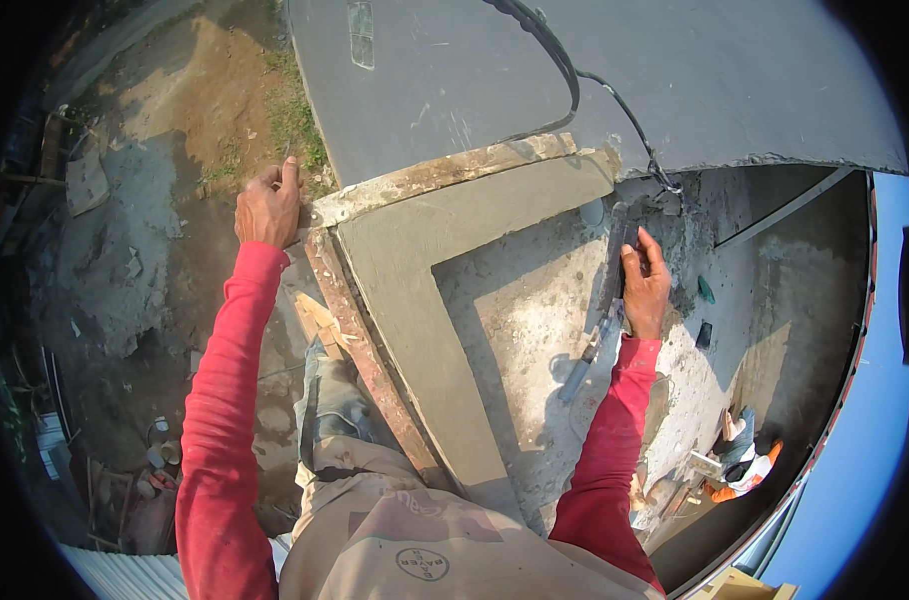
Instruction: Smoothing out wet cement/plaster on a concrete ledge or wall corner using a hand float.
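Observation:
My left hand [267,208] is closed beside the outer corner of a cement ledge, thumb up; whatever it holds is hidden. Smooth grey cement covers the L-shaped ledge [415,290]. A worn wooden strip [445,178] runs along its far edge, and a reddish-brown strip [360,340] borders its left side. Past the inner side of the ledge, my right hand [647,285] pinches a long, dark, flat-bladed tool [615,262], which stands nearly upright in the picture. Its exact kind is unclear, and my fingers hide part of it.
A grey wall [455,80] with hanging black cables [575,90] rises beyond the ledge. Bare ground [215,90] lies far below on the left. At the lower right, another person [750,465] is down on the lower level. A split wood piece [320,322] sits near my leg.

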